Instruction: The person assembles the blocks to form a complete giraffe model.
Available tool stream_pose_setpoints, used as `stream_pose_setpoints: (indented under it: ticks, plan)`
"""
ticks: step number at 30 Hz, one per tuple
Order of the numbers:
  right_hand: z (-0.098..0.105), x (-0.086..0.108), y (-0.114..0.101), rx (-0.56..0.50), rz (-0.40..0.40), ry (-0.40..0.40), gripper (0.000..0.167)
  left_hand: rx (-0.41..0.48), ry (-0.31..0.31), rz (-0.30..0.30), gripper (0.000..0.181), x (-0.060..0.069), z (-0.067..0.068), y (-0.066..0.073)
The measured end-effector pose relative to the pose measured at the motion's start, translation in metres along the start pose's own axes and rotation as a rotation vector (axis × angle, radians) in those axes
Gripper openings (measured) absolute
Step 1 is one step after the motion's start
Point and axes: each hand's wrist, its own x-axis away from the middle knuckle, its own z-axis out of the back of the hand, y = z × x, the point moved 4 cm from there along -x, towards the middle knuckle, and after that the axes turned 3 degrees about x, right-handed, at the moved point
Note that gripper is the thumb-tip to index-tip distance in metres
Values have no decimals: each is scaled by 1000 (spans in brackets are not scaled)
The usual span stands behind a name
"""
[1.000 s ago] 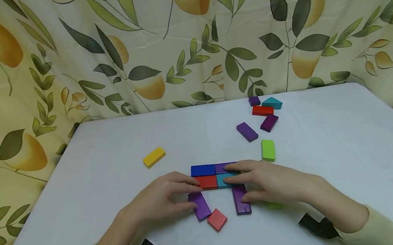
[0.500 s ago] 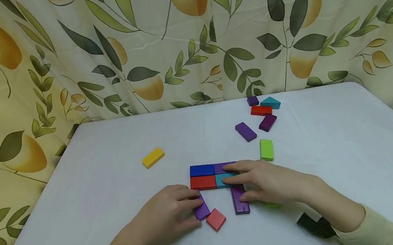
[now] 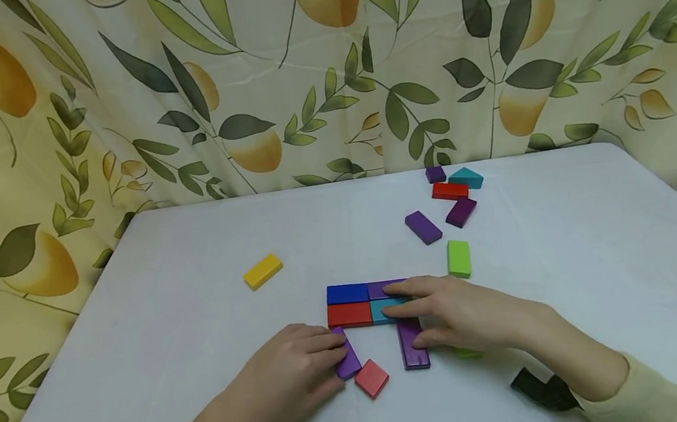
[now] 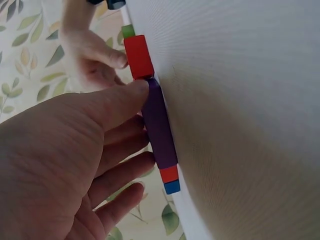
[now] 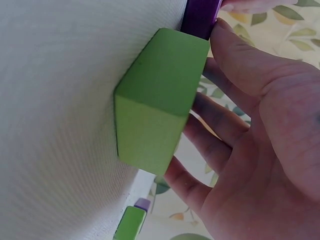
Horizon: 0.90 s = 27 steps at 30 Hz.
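The left hand [image 3: 296, 369] is pinching the slanted purple block [image 3: 351, 365], whose long axis is pointing toward the red block [image 3: 349, 315] just beyond; the right hand [image 3: 475, 310] is resting spread fingers on the teal block [image 3: 378, 312].

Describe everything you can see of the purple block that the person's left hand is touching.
The purple block is a plain oblong with smooth, flat faces, perhaps painted wood. It lies flat on the white table, slanted in the head view, its far end close to the red block and its near end beside the coral square block; whether it touches either is hard to tell. The left hand holds it, hiding part of its left side.
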Motion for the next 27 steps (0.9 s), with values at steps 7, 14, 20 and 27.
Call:
stream_pose_setpoints:
  ticks: [7, 14, 20, 27]
  plan:
    - [1, 0, 0, -11, -2, -2, 51, 57, -49, 32, 29, -1, -2, -4]
    - [1, 1, 0, -23, -8, -4, 51, 180, -103, 92, 31, 0, -2, -9]
    - [0, 0, -1, -12, -3, 1, 51, 197, -146, 130, 34, 1, 0, -10]
    - [1, 0, -1, -6, -3, 5, 51, 205, -144, 136, 34, 1, 0, -11]
